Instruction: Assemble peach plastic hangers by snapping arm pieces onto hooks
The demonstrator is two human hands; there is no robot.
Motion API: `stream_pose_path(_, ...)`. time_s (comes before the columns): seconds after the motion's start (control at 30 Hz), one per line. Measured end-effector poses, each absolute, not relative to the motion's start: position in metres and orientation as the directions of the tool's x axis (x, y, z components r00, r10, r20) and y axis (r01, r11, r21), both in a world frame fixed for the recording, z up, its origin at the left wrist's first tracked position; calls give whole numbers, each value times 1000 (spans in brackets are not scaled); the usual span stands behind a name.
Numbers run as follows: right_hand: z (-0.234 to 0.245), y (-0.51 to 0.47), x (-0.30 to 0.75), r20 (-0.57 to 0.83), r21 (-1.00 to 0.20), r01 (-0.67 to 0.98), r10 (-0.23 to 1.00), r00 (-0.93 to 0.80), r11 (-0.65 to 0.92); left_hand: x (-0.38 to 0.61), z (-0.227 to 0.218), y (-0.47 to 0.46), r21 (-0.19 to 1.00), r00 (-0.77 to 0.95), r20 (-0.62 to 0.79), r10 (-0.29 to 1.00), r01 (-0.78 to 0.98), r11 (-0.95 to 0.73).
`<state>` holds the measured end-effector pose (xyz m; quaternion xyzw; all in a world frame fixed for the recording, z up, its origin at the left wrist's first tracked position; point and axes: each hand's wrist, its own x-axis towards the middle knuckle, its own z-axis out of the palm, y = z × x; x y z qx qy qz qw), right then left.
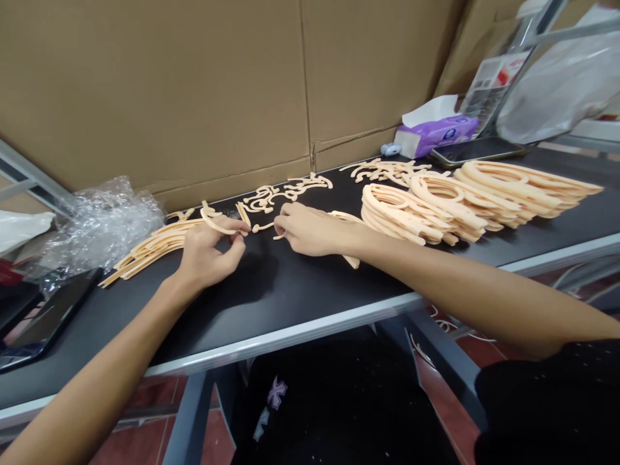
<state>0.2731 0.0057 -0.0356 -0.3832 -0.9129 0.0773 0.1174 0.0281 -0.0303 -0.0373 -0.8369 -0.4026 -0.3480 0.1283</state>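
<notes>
My left hand is closed in a pinch on a curved peach rubber strip above the black table. My right hand is closed too, pinching a small peach scrap that runs toward the strip. A flat peach piece pokes out from under my right wrist. A pile of long curved peach strips lies just left of my left hand. Small trimmed scraps are scattered behind both hands.
Stacks of peach ring-shaped parts fill the table's right side, with more scraps behind. A tissue pack and a phone sit at the back right. Crumpled plastic wrap and a dark tablet lie left. Cardboard walls the back.
</notes>
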Motion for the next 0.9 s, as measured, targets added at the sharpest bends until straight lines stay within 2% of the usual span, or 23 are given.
stream_pose_path(0.23,-37,6,273,156,-225,682,716,-680,696,30,-37,-28,-22,511,704,493,710,-704)
stream_pose_path(0.53,-38,7,273,149,-232,683,719,-679,692,30,-36,-29,-172,587,701,405,690,-703)
stream_pose_path(0.77,-37,7,273,149,-224,682,716,-682,696,30,-36,-30,-212,632,647,426,686,-696)
stream_pose_path(0.9,-36,6,275,159,-213,672,704,-692,709,31,-37,-30,-153,609,585,536,732,-664)
